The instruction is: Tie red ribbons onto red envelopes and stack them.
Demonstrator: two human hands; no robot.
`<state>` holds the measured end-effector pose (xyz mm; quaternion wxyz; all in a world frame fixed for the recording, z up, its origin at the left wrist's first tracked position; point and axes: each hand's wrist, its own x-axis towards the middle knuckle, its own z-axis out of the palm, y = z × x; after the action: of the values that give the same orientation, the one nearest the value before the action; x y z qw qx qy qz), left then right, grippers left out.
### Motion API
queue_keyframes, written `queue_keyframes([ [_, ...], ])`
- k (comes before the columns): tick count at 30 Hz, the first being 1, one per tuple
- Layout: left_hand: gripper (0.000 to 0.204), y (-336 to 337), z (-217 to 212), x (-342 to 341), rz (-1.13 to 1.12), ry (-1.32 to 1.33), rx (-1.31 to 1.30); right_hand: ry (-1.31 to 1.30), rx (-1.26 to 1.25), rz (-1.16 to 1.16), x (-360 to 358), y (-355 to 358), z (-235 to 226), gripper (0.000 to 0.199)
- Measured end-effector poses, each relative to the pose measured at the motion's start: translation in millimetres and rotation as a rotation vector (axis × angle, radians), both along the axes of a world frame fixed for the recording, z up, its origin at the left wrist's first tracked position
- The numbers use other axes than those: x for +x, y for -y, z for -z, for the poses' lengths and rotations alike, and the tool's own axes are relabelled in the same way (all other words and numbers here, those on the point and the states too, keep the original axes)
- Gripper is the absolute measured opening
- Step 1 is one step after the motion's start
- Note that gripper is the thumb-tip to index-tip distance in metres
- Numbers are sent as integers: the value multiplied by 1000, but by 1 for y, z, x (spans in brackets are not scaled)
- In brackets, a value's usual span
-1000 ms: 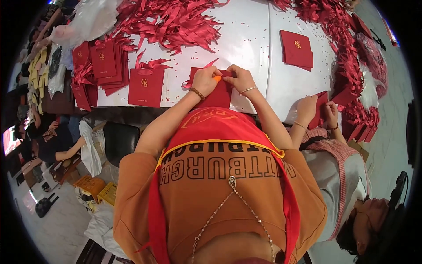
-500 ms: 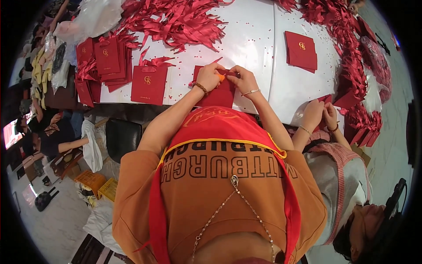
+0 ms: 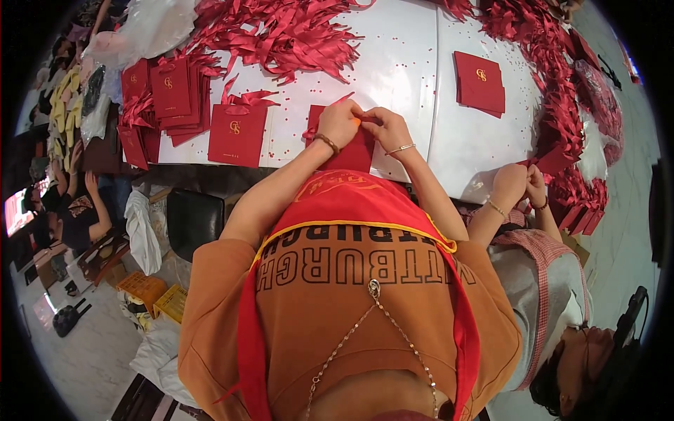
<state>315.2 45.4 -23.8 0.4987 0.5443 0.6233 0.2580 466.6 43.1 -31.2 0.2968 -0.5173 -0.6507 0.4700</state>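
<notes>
Red bag (image 3: 358, 156) lies flat on the desk (image 3: 400, 74), at the edge nearest the wearer, directly in front of the red apron (image 3: 351, 200). Left hand (image 3: 342, 121) and right hand (image 3: 385, 129) both appear closed in a pinch on the bag's upper part, fingertips meeting over it; whether paper edge or ribbon sits between the tips is hidden. Small orange piece (image 3: 357, 122) shows at the left fingertips; its kind cannot be told. Handling, judged by look: bag light, thin, fairly stiff card or paper, likely to crease or dent under a hard squeeze; ribbon (image 3: 309, 132) at its left side soft, limp and probably slippery. Best hold: the top edge, thumb against fingers, with the body lying flat on the desk for support. Relative position: the bag's body extends from beneath both hands toward the wearer; its upper left corner shows beyond the left wrist, and the right hand sits at its upper right. Nearby: another red bag (image 3: 237, 140) with a ribbon lies to the left, and a loose ribbon pile (image 3: 288, 42) lies beyond the hands.
</notes>
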Motion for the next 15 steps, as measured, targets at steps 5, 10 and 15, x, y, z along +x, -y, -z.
queue_keyframes([
  [5,15,6,-6,-5,25,-16,73,-24,-172,15,5,2,-3,19],
  [10,21,-2,-29,-17,429,-618,458,-16,-33,-3,1,8,8,21],
  [15,26,-48,-21,-39,652,-327,74,56,107,-50,-4,12,-6,20],
])
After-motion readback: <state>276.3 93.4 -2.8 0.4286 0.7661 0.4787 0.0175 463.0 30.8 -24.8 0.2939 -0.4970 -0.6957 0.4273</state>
